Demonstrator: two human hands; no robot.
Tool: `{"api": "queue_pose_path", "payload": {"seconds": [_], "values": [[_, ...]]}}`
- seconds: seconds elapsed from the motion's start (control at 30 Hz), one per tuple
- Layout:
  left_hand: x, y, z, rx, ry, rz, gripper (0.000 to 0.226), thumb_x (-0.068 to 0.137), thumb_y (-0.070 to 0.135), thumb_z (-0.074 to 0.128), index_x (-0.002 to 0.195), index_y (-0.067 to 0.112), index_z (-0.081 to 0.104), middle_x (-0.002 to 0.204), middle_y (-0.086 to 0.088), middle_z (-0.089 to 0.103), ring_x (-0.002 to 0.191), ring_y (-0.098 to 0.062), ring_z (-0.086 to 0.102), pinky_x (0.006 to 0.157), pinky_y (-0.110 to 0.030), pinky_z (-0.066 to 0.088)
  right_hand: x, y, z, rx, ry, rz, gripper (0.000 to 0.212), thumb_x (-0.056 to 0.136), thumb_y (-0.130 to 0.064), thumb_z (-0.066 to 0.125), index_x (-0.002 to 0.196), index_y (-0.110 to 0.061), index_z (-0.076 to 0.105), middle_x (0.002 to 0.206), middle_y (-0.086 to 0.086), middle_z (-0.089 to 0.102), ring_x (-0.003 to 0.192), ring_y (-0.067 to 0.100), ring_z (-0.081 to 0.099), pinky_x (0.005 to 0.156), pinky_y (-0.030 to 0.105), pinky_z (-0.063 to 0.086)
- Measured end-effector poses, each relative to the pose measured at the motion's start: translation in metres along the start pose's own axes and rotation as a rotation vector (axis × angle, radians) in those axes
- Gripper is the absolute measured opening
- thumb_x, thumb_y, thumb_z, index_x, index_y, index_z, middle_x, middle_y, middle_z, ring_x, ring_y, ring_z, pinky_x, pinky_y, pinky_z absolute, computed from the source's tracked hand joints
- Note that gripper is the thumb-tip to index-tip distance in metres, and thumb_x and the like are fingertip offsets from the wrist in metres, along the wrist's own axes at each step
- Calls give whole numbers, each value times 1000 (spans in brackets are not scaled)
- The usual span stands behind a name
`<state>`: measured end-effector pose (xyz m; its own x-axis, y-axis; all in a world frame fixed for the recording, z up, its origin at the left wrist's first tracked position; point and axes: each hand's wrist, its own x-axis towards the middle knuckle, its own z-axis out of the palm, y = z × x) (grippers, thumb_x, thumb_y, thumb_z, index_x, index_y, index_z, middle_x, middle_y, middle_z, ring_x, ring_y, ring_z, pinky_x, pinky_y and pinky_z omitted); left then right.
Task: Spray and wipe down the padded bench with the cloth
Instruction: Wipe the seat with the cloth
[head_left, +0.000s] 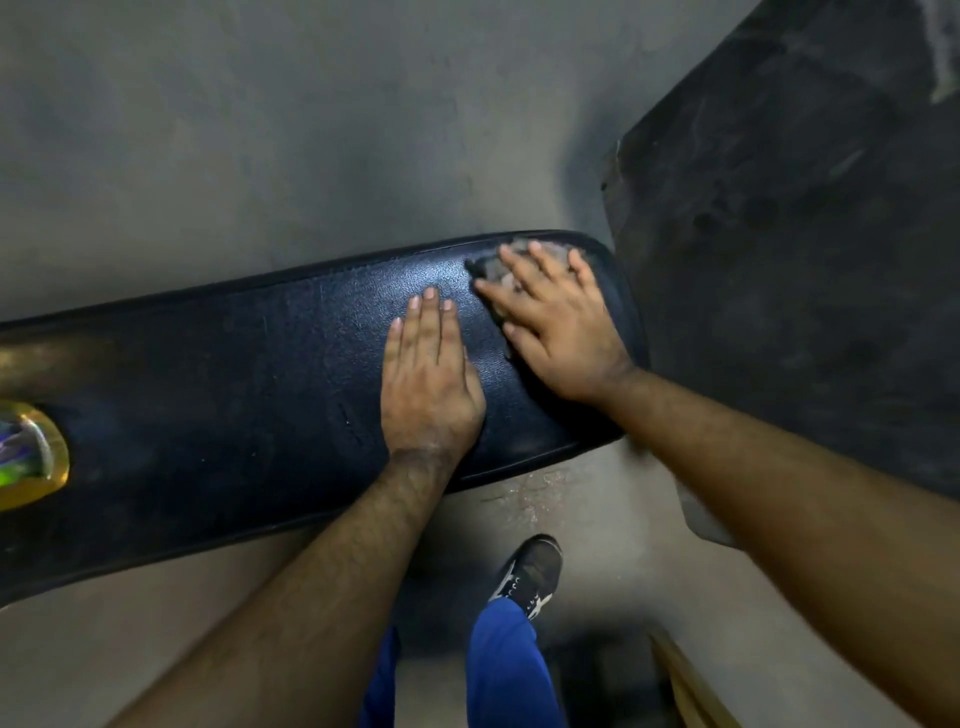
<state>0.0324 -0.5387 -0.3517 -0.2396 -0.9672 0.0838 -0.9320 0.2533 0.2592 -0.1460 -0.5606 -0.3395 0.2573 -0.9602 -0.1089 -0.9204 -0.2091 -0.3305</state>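
A grey concrete floor (260, 130) surrounds the work area. A dark, scuffed mat (805, 234) lies on the floor at the right, its edge just beside the right end of the padded bench (234, 389). At the far left, a yellow-rimmed object (31, 457) rests on the bench; it is too blurred to identify. A dark shoe (535, 571) and a blue trouser leg (506, 670) show on the near side of the bench, and a wooden edge (691, 686) sits at the near right. The black bench runs left to right across the scene. The left hand (428, 384) lies flat on the padding, fingers straight and together, holding nothing. The right hand (558, 332), fingers spread and straight, presses the grey cloth (501, 265) onto the bench's far right corner; the cloth shows beyond and between the fingertips.
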Motion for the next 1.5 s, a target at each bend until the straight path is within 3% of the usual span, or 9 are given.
{"api": "queue_pose_path", "payload": {"seconds": [0.2,0.33,0.5,0.67,0.8,0.97,1.1,1.27,1.5], "values": [[0,-1,-6,-46,4,1,56,90,19,37,141,-2,47,151,-18,42,143,-31,35,121,-41,17,-3,-12,6,37,153,501,59,91,-43,36,149,-33,44,162,6,34,150,32,26,121,58,18],[2,-6,-12,-225,3,-29,54,87,13,35,135,-1,54,147,-17,47,140,-30,40,120,-41,20,-56,-19,10,-82,-21,-103,55,95,-41,39,150,-33,42,163,4,33,151,29,25,122,55,16],[-9,-35,-40,-293,30,-3,47,85,9,48,130,0,58,140,-17,55,135,-31,46,119,-44,24,-63,-69,35,-14,249,642,58,92,-44,41,148,-30,47,160,9,37,149,33,30,119,60,19],[-23,-78,-58,-190,42,-24,47,86,12,51,131,0,56,139,-19,55,135,-33,45,120,-44,23,-78,-87,35,-85,32,-37,57,93,-42,44,148,-30,46,162,4,35,150,30,28,121,56,17],[-25,-103,-59,-140,29,-7,48,88,18,50,133,2,54,143,-19,50,137,-34,41,120,-46,21,-43,-99,40,-58,209,747,64,91,-49,37,150,-27,43,162,9,33,150,35,26,119,60,15],[-31,-126,-49,-1,-19,6,56,95,33,42,141,2,46,152,-20,38,143,-34,32,120,-47,20,-58,-107,38,-59,-15,30,59,95,-45,41,151,-28,41,164,8,30,151,33,24,118,63,19],[-32,-125,-43,31,-10,2,57,96,32,41,144,2,41,155,-19,34,145,-33,29,121,-46,17,4,-90,30,3,150,723,62,94,-46,34,154,-33,34,167,3,23,154,29,15,122,59,9],[-31,-127,-44,22,-29,1,57,96,33,37,144,1,41,155,-19,34,145,-33,29,121,-47,17,18,-113,30,-8,19,77,53,95,-41,36,146,-34,48,160,2,38,150,29,29,120,56,17],[-32,-130,-43,-48,37,9,51,94,22,40,141,1,48,151,-16,41,143,-30,34,121,-43,18,70,-148,30,49,41,370,53,94,-40,38,147,-38,45,163,0,31,153,26,18,122,55,6]]}}
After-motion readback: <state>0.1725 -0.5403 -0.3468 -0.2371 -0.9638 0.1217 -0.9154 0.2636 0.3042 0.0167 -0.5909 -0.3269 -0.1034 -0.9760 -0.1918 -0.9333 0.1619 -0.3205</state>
